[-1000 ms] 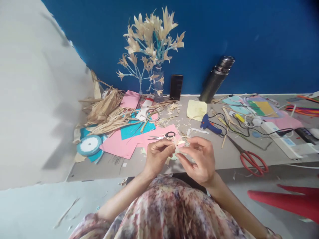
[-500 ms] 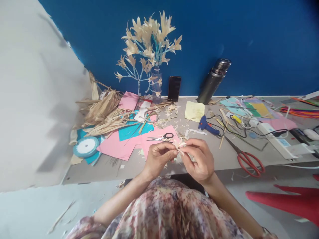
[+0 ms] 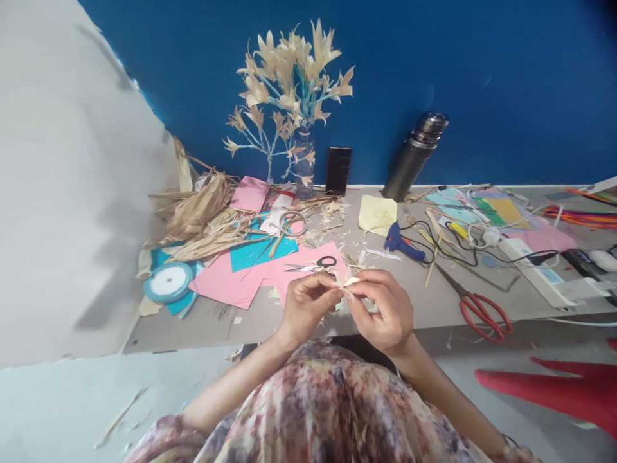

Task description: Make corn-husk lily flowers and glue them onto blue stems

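While the fingers of the left hand [image 3: 304,305] pinch one side of a small cream flower [image 3: 344,284] with thin, pointed petals [image 3: 353,280], those of the right hand [image 3: 385,312] hold its other side narrowly, probably by a petal; the exact contact is too small to tell. The flower is between the two hands, over the near part of the grey counter [image 3: 183,334]. The step in hand looks like opening or shaping the petals, and the next move seems to call for a light, steady pinch that does not tear them. Just beyond the hands, black-handled metal scissors [image 3: 315,266] lie on pink paper [image 3: 277,280]; a blue glue gun [image 3: 403,244] lies untouched farther right. At the back, a bunch of similar cream flowers [image 3: 299,61] stands in a clear bottle [image 3: 304,170].
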